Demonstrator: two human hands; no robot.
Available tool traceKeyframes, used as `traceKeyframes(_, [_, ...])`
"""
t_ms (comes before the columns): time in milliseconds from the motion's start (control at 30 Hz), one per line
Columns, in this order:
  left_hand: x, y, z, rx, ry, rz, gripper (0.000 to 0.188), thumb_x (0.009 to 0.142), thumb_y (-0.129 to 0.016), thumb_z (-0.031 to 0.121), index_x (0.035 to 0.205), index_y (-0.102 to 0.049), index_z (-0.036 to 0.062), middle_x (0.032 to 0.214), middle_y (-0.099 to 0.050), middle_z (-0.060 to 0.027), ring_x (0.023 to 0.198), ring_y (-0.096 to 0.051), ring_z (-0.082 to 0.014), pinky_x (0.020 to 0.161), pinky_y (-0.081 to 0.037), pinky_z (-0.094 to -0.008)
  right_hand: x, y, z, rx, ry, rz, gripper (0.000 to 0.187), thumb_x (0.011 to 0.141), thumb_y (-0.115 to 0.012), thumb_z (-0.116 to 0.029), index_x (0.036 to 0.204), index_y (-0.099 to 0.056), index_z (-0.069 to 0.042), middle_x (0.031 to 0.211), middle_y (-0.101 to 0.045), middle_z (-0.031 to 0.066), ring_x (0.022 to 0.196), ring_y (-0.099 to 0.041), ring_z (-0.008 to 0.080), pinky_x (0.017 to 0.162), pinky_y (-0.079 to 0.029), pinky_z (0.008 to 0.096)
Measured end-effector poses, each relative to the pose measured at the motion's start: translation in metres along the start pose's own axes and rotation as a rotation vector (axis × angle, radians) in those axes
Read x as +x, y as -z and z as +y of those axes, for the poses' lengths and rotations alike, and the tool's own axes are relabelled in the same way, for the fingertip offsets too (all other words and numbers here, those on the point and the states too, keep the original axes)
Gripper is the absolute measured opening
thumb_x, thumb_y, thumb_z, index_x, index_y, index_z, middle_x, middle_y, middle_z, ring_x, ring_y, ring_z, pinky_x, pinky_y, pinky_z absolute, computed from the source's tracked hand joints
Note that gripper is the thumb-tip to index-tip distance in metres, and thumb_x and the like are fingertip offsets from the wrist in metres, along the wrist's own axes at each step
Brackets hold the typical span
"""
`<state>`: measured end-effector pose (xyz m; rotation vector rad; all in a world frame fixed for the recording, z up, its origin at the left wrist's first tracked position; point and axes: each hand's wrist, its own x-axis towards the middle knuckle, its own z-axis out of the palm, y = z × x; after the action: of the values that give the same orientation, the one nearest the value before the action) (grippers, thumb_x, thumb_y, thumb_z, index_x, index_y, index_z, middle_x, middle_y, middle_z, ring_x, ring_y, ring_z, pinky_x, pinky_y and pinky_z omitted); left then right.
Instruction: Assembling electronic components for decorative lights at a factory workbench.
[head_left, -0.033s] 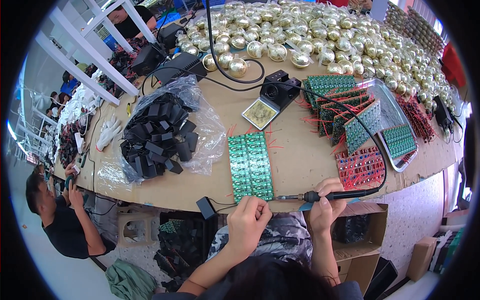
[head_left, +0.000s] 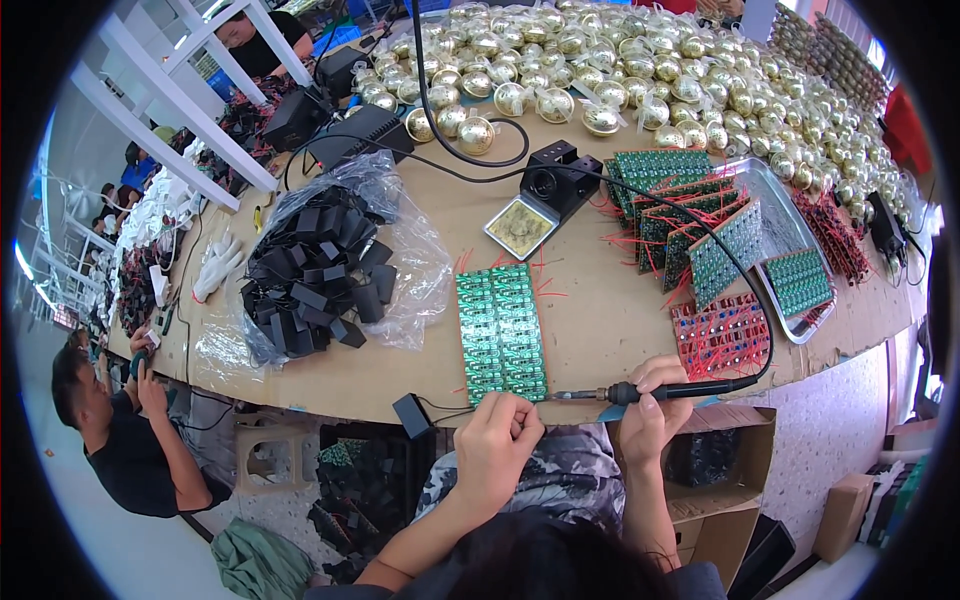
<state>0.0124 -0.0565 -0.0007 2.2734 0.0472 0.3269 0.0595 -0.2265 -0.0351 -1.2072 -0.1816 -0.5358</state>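
Note:
A green circuit board panel [head_left: 502, 330] with red wires along its edges lies flat near the table's front edge. My right hand [head_left: 652, 405] is closed round a soldering iron [head_left: 622, 392], whose tip points left at the panel's lower right corner. At the panel's lower edge my left hand [head_left: 497, 440] is pinched on a thin dark wire [head_left: 447, 408]. That wire runs from a small black box [head_left: 412, 416] at the table edge; its end is hidden by my fingers. Whether the iron's tip touches the board is too small to tell.
Black boxes [head_left: 318, 265] fill a plastic bag on the left. A soldering iron stand [head_left: 560, 180] with a sponge tray is beyond the panel. Wired boards [head_left: 725, 250] and a metal tray [head_left: 800, 325] lie right. Gold balls [head_left: 600, 75] cover the back. The iron's cable [head_left: 745, 270] arcs overhead.

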Motion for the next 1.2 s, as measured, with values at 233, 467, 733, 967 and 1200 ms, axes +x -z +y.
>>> traceKeyframes(233, [0.0002, -0.0003, -0.0015, 0.012, -0.014, -0.002, 0.014, 0.076, -0.073, -0.005, 0.079, -0.06, -0.0006, 0.075, -0.059, -0.0069, 0.055, -0.059, -0.013, 0.052, -0.047, -0.0265, -0.0004, 0.0002, 0.0019, 0.014, -0.001, 0.01, 0.013, 0.076, -0.06, -0.01, 0.084, -0.054, -0.002, 0.089, -0.05, 0.0107, 0.08, -0.047, 0.0165, 0.073, -0.038, 0.0275])
traceKeyframes(467, [-0.0005, 0.0, -0.002, 0.006, -0.017, -0.007, 0.014, 0.076, -0.073, -0.005, 0.08, -0.06, -0.0006, 0.075, -0.058, -0.0071, 0.055, -0.059, -0.0131, 0.051, -0.047, -0.0268, -0.0013, 0.0, 0.0022, 0.034, -0.013, 0.028, 0.014, 0.076, -0.062, -0.011, 0.084, -0.054, -0.002, 0.088, -0.05, 0.0106, 0.081, -0.048, 0.017, 0.073, -0.038, 0.0275])
traceKeyframes(733, [-0.0013, 0.0003, 0.0003, -0.007, -0.003, -0.011, 0.014, 0.076, -0.073, -0.005, 0.08, -0.06, -0.0005, 0.075, -0.059, -0.0069, 0.056, -0.059, -0.0132, 0.052, -0.047, -0.0267, -0.0023, 0.002, 0.0014, -0.01, -0.014, -0.001, 0.022, 0.08, -0.062, -0.019, 0.087, -0.05, -0.003, 0.09, -0.045, 0.0088, 0.08, -0.043, 0.0149, 0.072, -0.035, 0.0275])
traceKeyframes(967, [0.0006, 0.0021, 0.0004, -0.013, -0.014, -0.01, 0.014, 0.077, -0.073, -0.005, 0.08, -0.06, -0.0003, 0.074, -0.058, -0.0068, 0.056, -0.059, -0.0136, 0.052, -0.047, -0.027, -0.0018, 0.0018, 0.0029, -0.019, -0.016, 0.008, 0.02, 0.081, -0.061, -0.017, 0.088, -0.049, -0.003, 0.091, -0.044, 0.0089, 0.081, -0.042, 0.0149, 0.072, -0.035, 0.0281])
traceKeyframes(1200, [-0.0006, 0.0024, -0.0034, -0.022, -0.004, -0.008, 0.013, 0.079, -0.073, 0.0, 0.083, -0.062, 0.0007, 0.074, -0.059, -0.0077, 0.056, -0.061, -0.0153, 0.053, -0.048, -0.0284, -0.0018, 0.0015, 0.0089, -0.01, 0.009, 0.003, 0.019, 0.081, -0.06, -0.016, 0.089, -0.049, -0.003, 0.09, -0.043, 0.0083, 0.079, -0.042, 0.0149, 0.071, -0.035, 0.0265])
